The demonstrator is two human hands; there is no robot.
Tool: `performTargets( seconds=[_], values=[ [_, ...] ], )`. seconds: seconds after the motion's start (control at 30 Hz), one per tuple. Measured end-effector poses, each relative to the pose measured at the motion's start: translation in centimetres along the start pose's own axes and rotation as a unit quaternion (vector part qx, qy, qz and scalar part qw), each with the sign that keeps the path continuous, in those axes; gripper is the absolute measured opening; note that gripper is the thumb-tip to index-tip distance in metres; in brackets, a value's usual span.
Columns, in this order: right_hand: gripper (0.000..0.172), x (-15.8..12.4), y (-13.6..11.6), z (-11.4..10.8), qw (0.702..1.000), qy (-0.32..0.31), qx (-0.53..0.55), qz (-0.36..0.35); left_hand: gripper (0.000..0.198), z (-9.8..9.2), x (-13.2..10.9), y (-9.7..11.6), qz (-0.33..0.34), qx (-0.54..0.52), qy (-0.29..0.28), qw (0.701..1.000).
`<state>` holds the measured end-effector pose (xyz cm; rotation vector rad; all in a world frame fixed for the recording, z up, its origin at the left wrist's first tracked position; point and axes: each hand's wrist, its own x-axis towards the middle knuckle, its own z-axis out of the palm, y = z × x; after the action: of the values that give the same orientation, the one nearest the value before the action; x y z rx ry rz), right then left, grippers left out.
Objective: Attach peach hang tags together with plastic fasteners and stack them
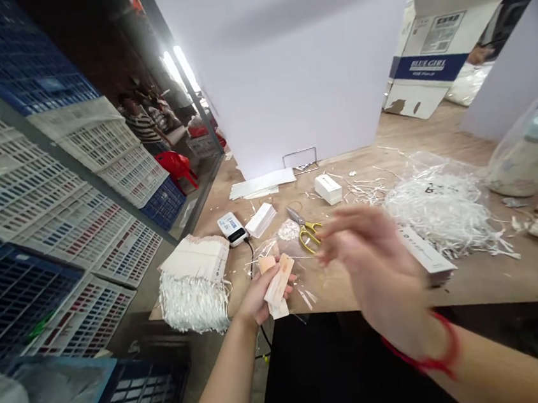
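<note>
Pale orange and cream hang tags point(280, 280) are fanned in my left hand point(259, 293), whose fingers are closed around them near the table's front edge. My right hand point(376, 261), with a red cord at the wrist, is raised over the table to the right and smeared by motion. A thin white line stretches from beside the tags toward its fingertips; whether they pinch it I cannot tell. Yellow-handled scissors point(308, 234) lie between the hands. To the left is a thick stack of cards point(197, 257) with white strings point(196, 304) hanging over the edge.
A white device point(232, 229) with a cable lies beside a small card stack point(260, 220). Behind are a card block point(328, 189) and a white panel point(297, 64). At right are a heap of white strings point(443, 209) and more cards point(425, 252). Stacked crates point(72, 203) stand left.
</note>
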<state>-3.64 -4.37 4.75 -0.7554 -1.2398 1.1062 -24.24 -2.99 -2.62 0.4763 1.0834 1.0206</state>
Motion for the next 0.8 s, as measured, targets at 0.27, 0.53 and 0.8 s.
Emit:
performTargets(
  seconds=[0.27, 0.53, 0.8],
  values=[
    [0.029, 0.1, 13.6, 2.5, 0.976, -0.009, -0.208, 0.070, 0.039, -0.5, 0.3, -0.4, 0.009, 0.025, -0.009, 1.000],
    [0.030, 0.2, 13.7, 2.0, 0.969, -0.052, -0.233, 0.061, 0.032, -0.5, 0.4, -0.3, 0.008, 0.043, -0.007, 0.999],
    [0.031, 0.7, 14.3, 1.6, 0.968, -0.107, -0.211, 0.081, 0.027, -0.3, 0.4, -0.2, 0.000, 0.048, -0.002, 0.999]
  ],
)
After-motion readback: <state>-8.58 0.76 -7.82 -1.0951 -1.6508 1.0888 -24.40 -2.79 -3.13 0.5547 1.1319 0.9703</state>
